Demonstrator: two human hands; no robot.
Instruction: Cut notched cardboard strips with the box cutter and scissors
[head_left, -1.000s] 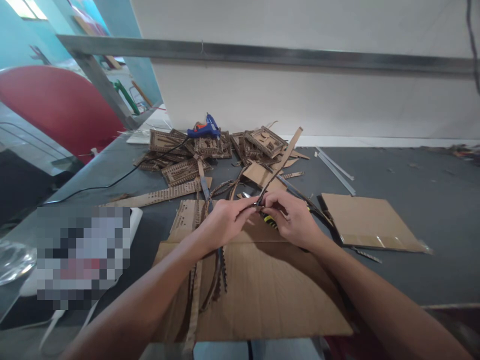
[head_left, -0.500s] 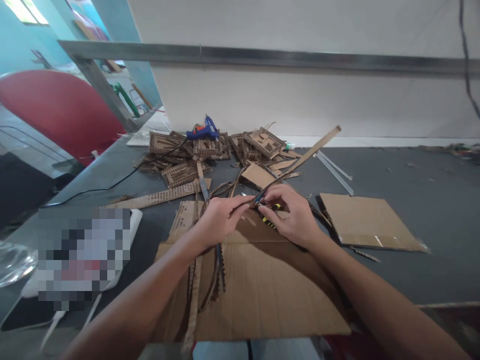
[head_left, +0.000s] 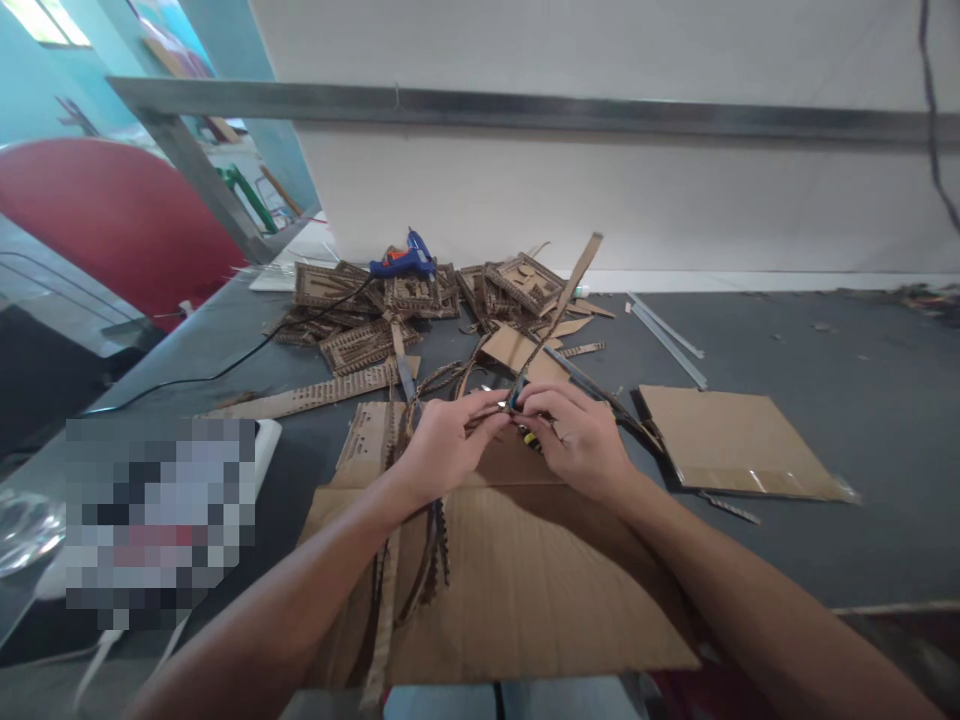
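A long narrow cardboard strip [head_left: 568,290] rises from between my hands toward the wall, its far end up in the air. My left hand [head_left: 450,440] pinches the near part of the strip. Close against it, my right hand [head_left: 574,430] has its fingers closed on the same strip. Fine detail between the fingertips is too small to tell. A yellow-and-black tool [head_left: 531,440] lies partly hidden under my right hand. Beneath both hands is a large brown cardboard sheet [head_left: 540,580], with several thin corrugated strips [head_left: 388,600] over its left part.
A blue glue gun [head_left: 405,262] rests on a pile of small cardboard frames [head_left: 367,345] at the back. A flat cardboard piece [head_left: 742,440] lies at right, near clear sticks [head_left: 667,340]. At left are a white device [head_left: 266,450] and a red chair [head_left: 112,230].
The strip has swung left and stands more steeply, its far end now nearer the middle. My right hand has shifted slightly down, its fingers more curled beside my left hand.
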